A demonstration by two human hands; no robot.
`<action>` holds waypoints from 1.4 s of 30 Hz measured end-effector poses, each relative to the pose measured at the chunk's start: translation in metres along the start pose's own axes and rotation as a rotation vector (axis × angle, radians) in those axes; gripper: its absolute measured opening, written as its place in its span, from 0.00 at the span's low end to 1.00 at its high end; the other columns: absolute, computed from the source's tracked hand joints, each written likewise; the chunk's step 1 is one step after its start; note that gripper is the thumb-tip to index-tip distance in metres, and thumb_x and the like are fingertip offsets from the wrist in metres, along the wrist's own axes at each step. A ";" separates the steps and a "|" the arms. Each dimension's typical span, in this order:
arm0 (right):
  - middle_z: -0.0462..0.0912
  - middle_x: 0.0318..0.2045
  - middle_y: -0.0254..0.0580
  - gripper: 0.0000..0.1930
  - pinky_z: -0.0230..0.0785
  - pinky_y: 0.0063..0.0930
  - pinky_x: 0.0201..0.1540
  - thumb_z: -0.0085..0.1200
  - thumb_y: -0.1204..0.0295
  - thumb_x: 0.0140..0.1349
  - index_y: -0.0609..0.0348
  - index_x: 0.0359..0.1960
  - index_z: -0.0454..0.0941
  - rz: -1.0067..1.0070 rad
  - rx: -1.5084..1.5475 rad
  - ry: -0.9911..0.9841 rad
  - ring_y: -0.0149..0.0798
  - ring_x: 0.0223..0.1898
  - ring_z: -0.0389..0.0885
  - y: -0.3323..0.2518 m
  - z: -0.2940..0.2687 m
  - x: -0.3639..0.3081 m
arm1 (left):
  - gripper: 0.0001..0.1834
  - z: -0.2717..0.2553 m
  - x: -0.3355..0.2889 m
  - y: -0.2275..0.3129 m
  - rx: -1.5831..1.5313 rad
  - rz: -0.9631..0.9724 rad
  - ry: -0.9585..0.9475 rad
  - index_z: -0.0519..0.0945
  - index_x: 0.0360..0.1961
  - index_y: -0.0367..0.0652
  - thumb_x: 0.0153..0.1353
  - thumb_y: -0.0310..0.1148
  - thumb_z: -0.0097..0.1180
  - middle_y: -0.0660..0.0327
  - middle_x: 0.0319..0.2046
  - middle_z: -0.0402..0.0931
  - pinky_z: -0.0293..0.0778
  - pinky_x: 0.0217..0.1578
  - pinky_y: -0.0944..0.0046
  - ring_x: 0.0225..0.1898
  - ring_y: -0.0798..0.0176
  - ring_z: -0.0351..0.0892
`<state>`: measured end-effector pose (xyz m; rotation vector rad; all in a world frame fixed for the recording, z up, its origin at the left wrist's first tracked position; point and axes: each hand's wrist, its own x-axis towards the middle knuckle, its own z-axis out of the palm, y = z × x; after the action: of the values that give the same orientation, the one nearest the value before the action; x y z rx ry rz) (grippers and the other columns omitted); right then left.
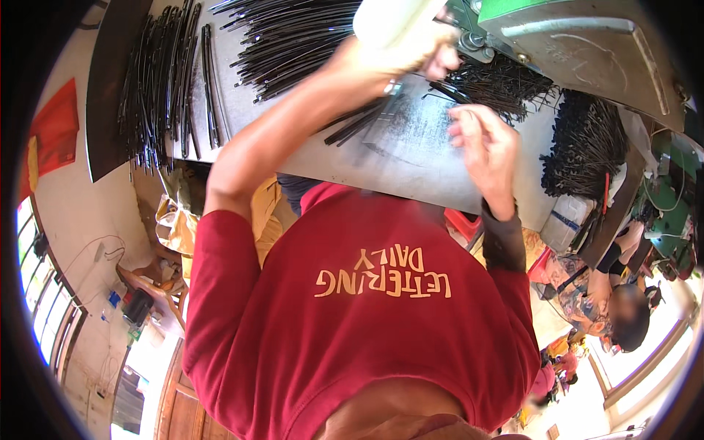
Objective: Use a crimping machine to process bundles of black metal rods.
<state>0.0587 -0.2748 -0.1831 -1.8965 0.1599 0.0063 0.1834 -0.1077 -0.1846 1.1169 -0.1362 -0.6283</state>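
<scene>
My left hand (440,60) reaches across to the machine at the upper right. It is blurred and partly covered by a smooth cream-white rounded object (392,23), so its grip is unclear. Below it and to the right, my right hand (485,150) hovers over the metal tabletop (418,165). Its fingers are curled in towards the thumb, and whatever they may hold is too small to make out. Between the hands and the machine lies a pile of thin black rods (502,84). A few longer black strips (356,125) rest beneath my left forearm.
Long glossy black strips (293,48) cover the table's far side, with another bundle (158,88) at the left. The machine (587,55) has a green top and metal body. Right of it lies a stack of black-tipped rods (583,143). Another person (594,293) sits at the right.
</scene>
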 end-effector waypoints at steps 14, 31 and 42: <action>0.77 0.29 0.40 0.06 0.70 0.33 0.32 0.57 0.78 0.53 0.56 0.32 0.78 -0.376 -0.842 0.098 0.44 0.30 0.78 0.023 -0.058 -0.006 | 0.07 -0.019 -0.124 -0.029 1.257 0.423 0.209 0.79 0.27 0.42 0.45 0.26 0.65 0.59 0.27 0.77 0.68 0.35 0.58 0.31 0.54 0.73; 0.76 0.29 0.39 0.04 0.69 0.35 0.29 0.56 0.76 0.55 0.54 0.31 0.74 -0.269 -1.053 0.054 0.46 0.29 0.78 0.012 -0.059 -0.015 | 0.10 -0.014 -0.119 -0.053 1.412 0.518 0.232 0.79 0.29 0.44 0.43 0.26 0.66 0.62 0.27 0.70 0.63 0.35 0.57 0.32 0.57 0.68; 0.78 0.28 0.37 0.08 0.64 0.20 0.23 0.54 0.83 0.56 0.62 0.38 0.79 -0.081 -0.560 0.152 0.27 0.21 0.72 0.015 -0.070 -0.032 | 0.10 -0.014 -0.119 -0.053 1.416 0.553 0.230 0.79 0.28 0.44 0.43 0.26 0.66 0.63 0.26 0.70 0.63 0.35 0.58 0.31 0.58 0.68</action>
<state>0.0204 -0.3420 -0.1721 -2.4628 0.1981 -0.1639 0.0705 -0.0478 -0.2130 2.3657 -0.7363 0.2213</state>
